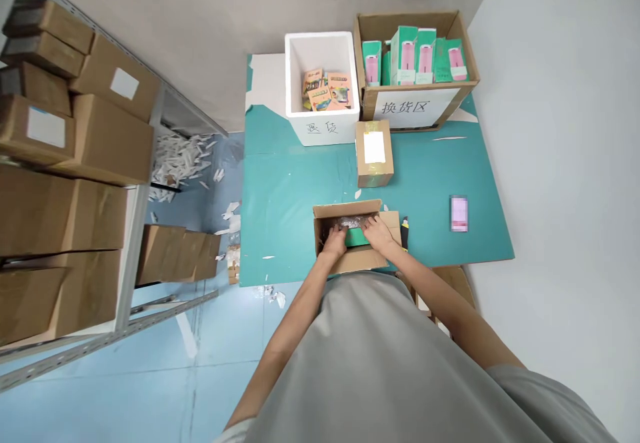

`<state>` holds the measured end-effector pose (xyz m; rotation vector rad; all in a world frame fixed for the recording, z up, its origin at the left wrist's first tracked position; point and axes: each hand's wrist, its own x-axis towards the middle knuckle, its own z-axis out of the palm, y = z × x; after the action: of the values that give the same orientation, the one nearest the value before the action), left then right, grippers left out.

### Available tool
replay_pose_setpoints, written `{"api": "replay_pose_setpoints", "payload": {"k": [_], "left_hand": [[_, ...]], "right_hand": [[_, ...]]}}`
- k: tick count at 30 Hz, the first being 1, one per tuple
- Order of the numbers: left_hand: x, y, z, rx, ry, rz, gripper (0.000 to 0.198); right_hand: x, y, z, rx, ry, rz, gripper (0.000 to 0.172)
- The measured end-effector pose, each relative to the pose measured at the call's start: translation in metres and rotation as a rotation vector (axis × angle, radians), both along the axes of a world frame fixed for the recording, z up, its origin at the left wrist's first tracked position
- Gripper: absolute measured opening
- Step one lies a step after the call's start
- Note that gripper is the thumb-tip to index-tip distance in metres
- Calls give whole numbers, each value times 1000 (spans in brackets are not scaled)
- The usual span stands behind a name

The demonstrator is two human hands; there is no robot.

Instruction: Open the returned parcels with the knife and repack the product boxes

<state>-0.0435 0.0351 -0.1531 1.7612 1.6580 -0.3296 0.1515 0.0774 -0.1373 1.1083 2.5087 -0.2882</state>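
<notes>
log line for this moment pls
left hand: inside open carton, by green item | right hand: same carton, opposite end | clear wrap: beyond green item | cutter: right of carton

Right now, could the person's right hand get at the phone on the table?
Probably yes: the phone lies uncovered on the table, to the right of the right hand. A box flap and a knife lie between, but both look low enough to reach over.

White foam bin, orange packets inside; smartphone, right side of table; metal shelving rack, stacked cartons.
</notes>
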Motion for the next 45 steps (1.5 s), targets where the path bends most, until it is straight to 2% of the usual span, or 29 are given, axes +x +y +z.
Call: {"api": "replay_pose_setpoints", "payload": {"k": [4, 8, 13, 14, 17, 19, 22, 26, 28, 30, 33, 35, 39, 42, 45], "left_hand": [[5, 1, 6, 30, -13, 13, 87], [15, 10, 14, 18, -11, 21, 71], [13, 17, 40, 63, -27, 39, 53], [11, 16, 47, 83, -37, 37, 52], [-2, 14, 67, 161, -65, 26, 58], [-14, 13, 81, 216, -83, 14, 65], [-37, 18, 101, 332, -169, 16, 74], [-67, 38, 125, 504, -448, 99, 83], [-74, 53, 136, 572, -608, 187, 84], [-72, 68, 148, 649, -767, 287, 82], [-55, 83, 163, 747, -977, 411, 82], [-41, 84, 167, 748, -1082, 479, 85], [-24, 74, 167, 708, -1201, 593, 90], [-21, 68, 168, 756, -1194, 652, 89], [-25, 68, 177, 835, -1157, 714, 80]], "right_hand": [[3, 0, -2, 7, -21, 2, 43], [1, 0, 1, 9, -51, 10, 43], [3, 2, 19, 10, -55, 27, 28], [5, 2, 24, 13, -55, 25, 29], [14, 0, 40, 33, -5, -39, 51], [21, -1, 51, 46, 116, -131, 60], [31, 0, 73, 35, 414, -336, 63], [24, 12, 121, 45, 890, -617, 74], [10, 23, 151, 142, 1081, -644, 69], [-9, 38, 183, 285, 1183, -613, 57], [-36, 60, 223, 499, 1234, -579, 45], [-50, 74, 242, 581, 1255, -567, 42], [-61, 95, 255, 575, 1258, -531, 40], [-54, 104, 252, 525, 1268, -521, 44], [-36, 105, 246, 455, 1318, -563, 52]]}}
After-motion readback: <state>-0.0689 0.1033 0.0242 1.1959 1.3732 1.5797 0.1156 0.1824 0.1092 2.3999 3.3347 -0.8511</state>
